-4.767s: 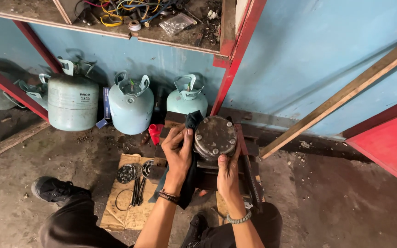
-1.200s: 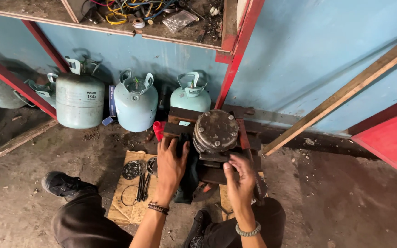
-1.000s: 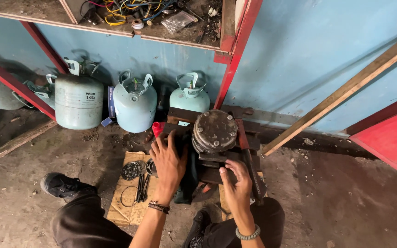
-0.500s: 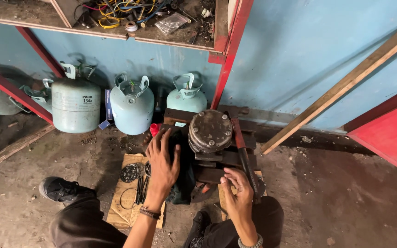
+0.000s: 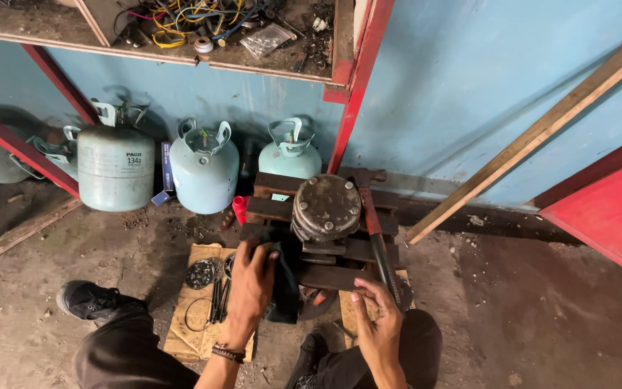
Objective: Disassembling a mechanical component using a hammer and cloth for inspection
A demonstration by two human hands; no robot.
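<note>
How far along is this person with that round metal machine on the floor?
Some parts look already removed: rings and discs lie on the cardboard. In hand now: the left hand rests on a dark cloth beside the round metal unit, the right hand by the long red-handled tool. The unit's bolted cover remains on, so opening it seems left.

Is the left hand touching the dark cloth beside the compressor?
Touching. The head view shows the left hand pressed flat on the dark cloth, fingers overlapping it with no gap.

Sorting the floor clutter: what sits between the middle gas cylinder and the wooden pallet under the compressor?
In the head view, a small red can stands between the middle cylinder and the pallet.
</note>
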